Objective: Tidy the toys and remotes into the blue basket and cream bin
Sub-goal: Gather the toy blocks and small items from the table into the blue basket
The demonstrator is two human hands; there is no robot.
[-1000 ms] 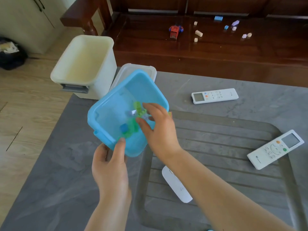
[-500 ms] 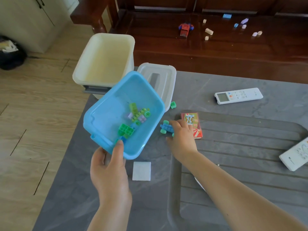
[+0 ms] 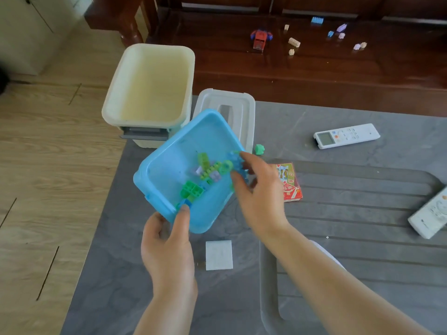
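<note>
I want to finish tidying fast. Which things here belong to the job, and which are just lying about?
Job:
blue basket, gripped by the left hand
blue toy in the right hand
cream bin
green brick
two remotes
toys on the wooden bench

Lying about:
card pack
white square
clear lid

Grey table, two remotes (white), card box

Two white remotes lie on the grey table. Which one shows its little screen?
The far remote, lying near the table's back edge, shows a grey screen at its left end. The other remote is cut off by the picture's right edge, with no screen visible.
</note>
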